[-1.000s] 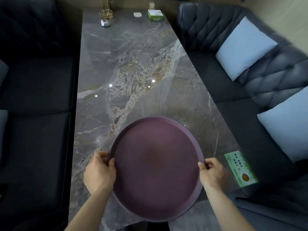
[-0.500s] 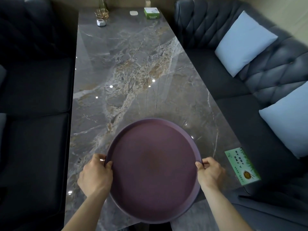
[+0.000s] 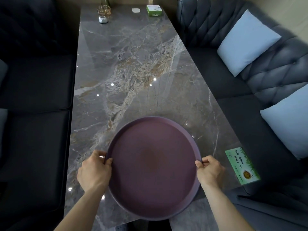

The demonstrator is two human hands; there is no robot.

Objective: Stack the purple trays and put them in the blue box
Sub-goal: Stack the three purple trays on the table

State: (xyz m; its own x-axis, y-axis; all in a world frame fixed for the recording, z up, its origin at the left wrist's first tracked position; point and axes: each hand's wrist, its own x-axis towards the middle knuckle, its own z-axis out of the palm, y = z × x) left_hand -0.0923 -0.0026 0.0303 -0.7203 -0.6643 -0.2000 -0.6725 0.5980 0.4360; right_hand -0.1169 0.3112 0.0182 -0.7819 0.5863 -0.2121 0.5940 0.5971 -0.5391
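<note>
We hold the purple tray over the bench's near end, left hand at nine o'clock, right hand at three, fingers clamped on its rim; it looks stiff, light, slick

purple tray | round, empty, rimmed | near table edge, overhanging slightly

Single head view, looking steeply down along table.
</note>
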